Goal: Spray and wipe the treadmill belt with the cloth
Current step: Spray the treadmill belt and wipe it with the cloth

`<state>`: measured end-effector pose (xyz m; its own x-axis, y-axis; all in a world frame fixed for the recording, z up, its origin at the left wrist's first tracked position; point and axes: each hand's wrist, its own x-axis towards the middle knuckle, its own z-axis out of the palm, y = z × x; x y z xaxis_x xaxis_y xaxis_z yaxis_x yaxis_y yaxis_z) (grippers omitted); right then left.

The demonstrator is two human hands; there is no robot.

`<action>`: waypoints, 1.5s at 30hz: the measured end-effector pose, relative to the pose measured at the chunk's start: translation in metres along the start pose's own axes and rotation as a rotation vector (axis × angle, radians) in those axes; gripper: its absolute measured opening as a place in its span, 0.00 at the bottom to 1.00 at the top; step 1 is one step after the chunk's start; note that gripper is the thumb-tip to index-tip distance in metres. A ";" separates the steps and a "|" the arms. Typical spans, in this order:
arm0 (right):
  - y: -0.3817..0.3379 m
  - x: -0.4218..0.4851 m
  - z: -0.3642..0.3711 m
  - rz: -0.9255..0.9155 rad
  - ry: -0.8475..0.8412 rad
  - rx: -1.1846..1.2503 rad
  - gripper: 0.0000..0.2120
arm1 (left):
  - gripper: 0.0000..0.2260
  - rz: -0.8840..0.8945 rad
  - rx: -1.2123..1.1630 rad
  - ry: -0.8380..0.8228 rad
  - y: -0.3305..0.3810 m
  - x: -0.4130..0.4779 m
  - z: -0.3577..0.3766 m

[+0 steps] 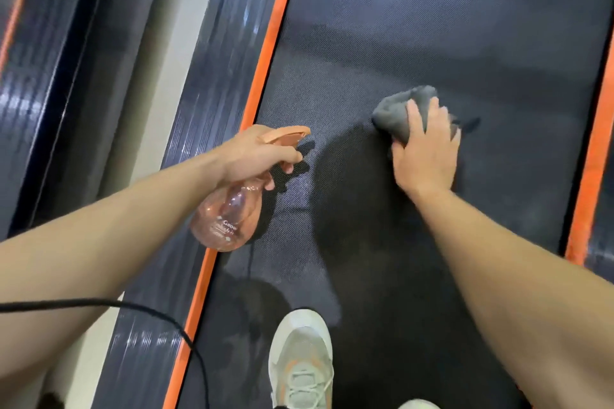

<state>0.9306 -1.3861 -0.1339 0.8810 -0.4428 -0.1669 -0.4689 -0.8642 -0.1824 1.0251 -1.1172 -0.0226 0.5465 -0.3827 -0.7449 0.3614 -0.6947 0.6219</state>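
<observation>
The dark textured treadmill belt [432,26] fills the middle and right of the view, with damp streaks across it. My right hand [425,149] presses a crumpled grey cloth [397,113] flat onto the belt right of centre. My left hand [255,153] grips the neck of a clear pink spray bottle [226,219] with an orange trigger head, held just above the belt's left edge, nozzle pointing right toward the cloth.
Orange strips [265,53] border the belt on both sides, with ribbed dark side rails [212,76] beyond. A white and orange shoe [300,362] stands on the belt at the bottom. A black cable [149,312] hangs across the lower left. Another treadmill lies at far left.
</observation>
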 end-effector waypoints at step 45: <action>0.120 -0.188 0.033 0.288 0.180 0.060 0.36 | 0.22 0.100 0.505 -0.409 0.171 0.114 0.220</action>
<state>0.7064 -1.3982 -0.1560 0.7067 -0.7059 -0.0471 -0.6979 -0.6848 -0.2097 0.9833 -1.4135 -0.0544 0.1922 -0.5918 -0.7828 -0.1296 -0.8060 0.5776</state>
